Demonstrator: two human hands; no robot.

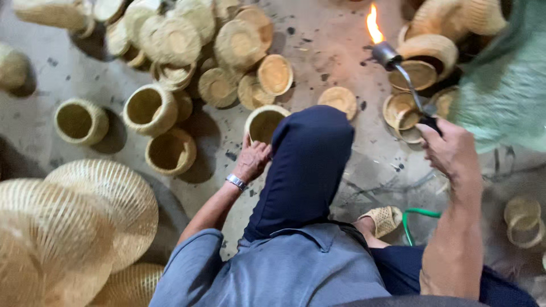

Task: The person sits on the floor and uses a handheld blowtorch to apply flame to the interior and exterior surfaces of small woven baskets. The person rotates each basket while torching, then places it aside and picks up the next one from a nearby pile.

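Right hand [452, 149] closed around lit gas torch [398, 71], long axis running toward eleven o'clock, flame uppermost. Left hand [251, 159] curled on rim of small woven basket [263, 122], at nine o'clock from torch, well apart, left hand nearer.

One lit gas torch [398, 71], one green hose [418, 219], one wristwatch [235, 182], one sandal [385, 219], dozens of woven baskets [151, 108]
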